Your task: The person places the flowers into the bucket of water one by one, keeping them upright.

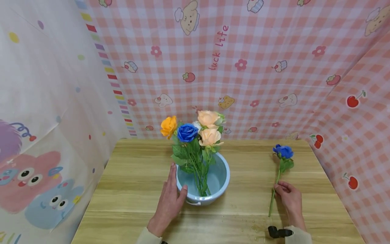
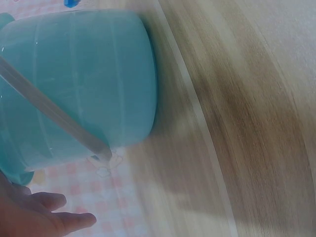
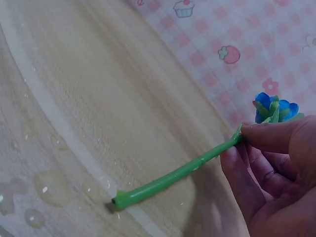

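Note:
My right hand [image 1: 289, 198] pinches the green stem of a blue rose [image 1: 284, 151] between thumb and fingers. In the right wrist view, the cut lower end of the stem [image 3: 163, 181] points away from the hand, low over the wet wood. My left hand [image 1: 170, 201] rests against the left side of a light blue bucket [image 1: 225, 176], its fingers straight and the thumb at the rim. In the bucket stand an orange rose [image 1: 169, 127], another blue rose [image 1: 187, 132] and two peach roses [image 1: 210, 136], leaning toward the back left.
The bucket's pale handle [image 2: 59, 116] hangs down its side in the left wrist view. Water drops [image 3: 52, 187] lie on the wooden table [image 1: 131, 189] near the right hand. Checked pink cloth [image 1: 268, 84] hangs behind the table and along its right side.

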